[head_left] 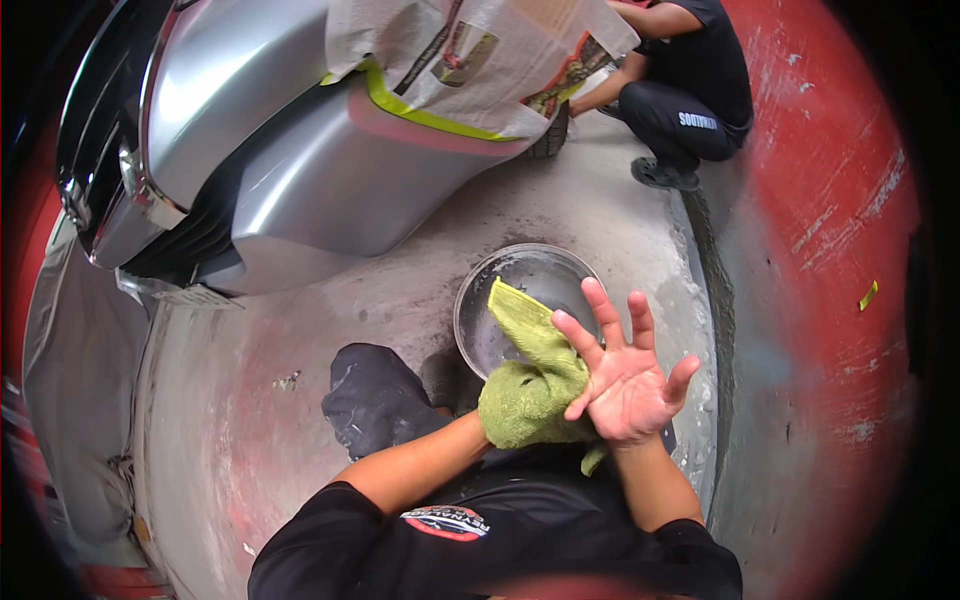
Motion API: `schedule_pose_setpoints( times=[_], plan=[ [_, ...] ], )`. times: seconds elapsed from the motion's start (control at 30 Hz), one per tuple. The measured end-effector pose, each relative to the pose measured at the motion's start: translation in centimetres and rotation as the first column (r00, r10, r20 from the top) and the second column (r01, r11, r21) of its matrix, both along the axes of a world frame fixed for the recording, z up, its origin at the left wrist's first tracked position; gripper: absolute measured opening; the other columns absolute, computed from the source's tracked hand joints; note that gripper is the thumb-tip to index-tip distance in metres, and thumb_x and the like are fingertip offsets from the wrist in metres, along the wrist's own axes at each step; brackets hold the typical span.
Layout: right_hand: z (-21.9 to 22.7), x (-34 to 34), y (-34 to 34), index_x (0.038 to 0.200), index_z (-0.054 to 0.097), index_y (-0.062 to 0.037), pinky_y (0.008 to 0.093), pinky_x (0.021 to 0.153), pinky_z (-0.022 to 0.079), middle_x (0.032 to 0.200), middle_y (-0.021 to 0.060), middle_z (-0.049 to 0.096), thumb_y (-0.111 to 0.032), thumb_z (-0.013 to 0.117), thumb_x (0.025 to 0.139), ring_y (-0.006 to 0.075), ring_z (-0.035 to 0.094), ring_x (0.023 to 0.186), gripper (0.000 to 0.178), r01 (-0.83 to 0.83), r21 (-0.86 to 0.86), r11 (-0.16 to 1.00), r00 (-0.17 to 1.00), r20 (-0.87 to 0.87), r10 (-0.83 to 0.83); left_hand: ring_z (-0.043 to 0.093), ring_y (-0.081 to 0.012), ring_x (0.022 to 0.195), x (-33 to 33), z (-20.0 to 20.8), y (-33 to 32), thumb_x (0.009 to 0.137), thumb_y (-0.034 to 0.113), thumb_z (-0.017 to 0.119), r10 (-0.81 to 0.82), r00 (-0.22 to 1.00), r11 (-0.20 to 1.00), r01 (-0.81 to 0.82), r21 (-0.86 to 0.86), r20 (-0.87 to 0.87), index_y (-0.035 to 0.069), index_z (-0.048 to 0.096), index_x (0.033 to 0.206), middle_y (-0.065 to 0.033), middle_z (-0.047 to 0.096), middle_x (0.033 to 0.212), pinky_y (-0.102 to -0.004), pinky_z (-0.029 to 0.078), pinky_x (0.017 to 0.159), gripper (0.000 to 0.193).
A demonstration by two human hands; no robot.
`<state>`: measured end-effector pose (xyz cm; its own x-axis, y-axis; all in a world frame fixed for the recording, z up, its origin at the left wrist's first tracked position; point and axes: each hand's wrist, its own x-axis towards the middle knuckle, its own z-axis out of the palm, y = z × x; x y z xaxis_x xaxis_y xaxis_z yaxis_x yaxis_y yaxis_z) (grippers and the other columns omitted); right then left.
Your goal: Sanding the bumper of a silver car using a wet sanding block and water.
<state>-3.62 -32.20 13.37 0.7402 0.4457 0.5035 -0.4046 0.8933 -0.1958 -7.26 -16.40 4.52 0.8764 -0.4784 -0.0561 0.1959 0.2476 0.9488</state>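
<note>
A green microfiber cloth (530,405) is bunched around my left hand, whose wrist (474,436) comes out of it at the lower left. The cloth hides the fingers of that hand, which holds it against the edge of my right palm. One corner of the cloth sticks up over a round metal basin (548,266) on the floor. My right hand (630,392) is open beside the cloth, palm up and fingers spread, with nothing in it. Both hands are above the near side of the basin.
A silver car bumper (340,165) fills the upper left, with a printed plastic sheet (440,55) and lime-green tape (420,118) over the panel. A co-worker (690,90) crouches by the wheel (548,138). A red wall (840,220) stands on the right, a grey cover (85,370) at the left.
</note>
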Motion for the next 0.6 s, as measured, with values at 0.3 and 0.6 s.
schedule_pose_setpoints(
  times=[0.3,0.6],
  plan=[
    [-1.0,2.5,-1.0,0.144,0.04,-0.0086,0.0447,0.098,0.045,0.156,0.0266,0.008,-0.071,0.064,0.073,0.0392,0.039,0.135,0.098,0.846,-0.34,0.41,0.358,0.933,0.035,0.031,-0.0232,0.139,1.1,1.0,-0.1,0.089,0.034,0.062,-0.043,0.897,0.931,-0.124,0.342,0.441,0.015,0.041,0.142,-0.0073,0.039,0.147,-0.0431,0.026,0.113,0.06],
    [-1.0,1.7,-0.4,0.14,0.044,-0.0048,0.0482,0.113,0.022,0.153,0.0306,0.015,-0.067,0.065,0.074,0.0404,0.015,0.145,0.093,0.853,-0.437,0.285,0.456,0.89,-0.002,0.034,-0.0297,0.137,1.1,1.7,-0.6,0.087,0.038,0.062,0.037,0.757,0.811,-0.404,0.424,0.652,0.011,0.042,0.141,-0.0119,0.039,0.147,-0.0455,0.024,0.112,0.063]
  ],
)
